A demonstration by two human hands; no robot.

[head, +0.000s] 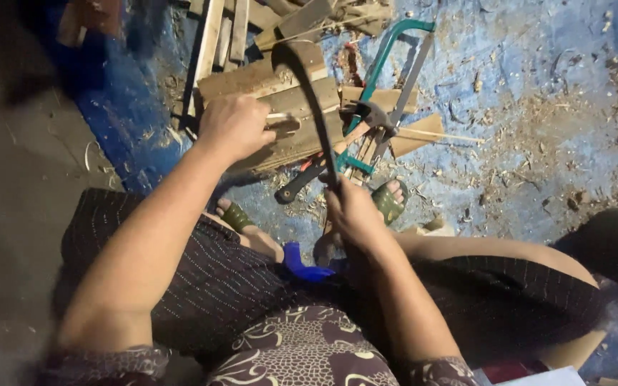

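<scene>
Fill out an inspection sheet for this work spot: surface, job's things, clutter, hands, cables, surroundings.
Surface: blue ground sheet, strewn with shavings and splinters.
Job's things: curved dark blade, raised over a thin stick and a stack of wood boards.
Clutter: green-framed hacksaw, hammer, pliers, loose wood slats.
Hands: left hand grips the thin stick against the boards; right hand is closed on the blade's handle.
Cables: nothing seen.
Surroundings: grey floor on the left; the person sits low, feet in green sandals beside the tools.
</scene>
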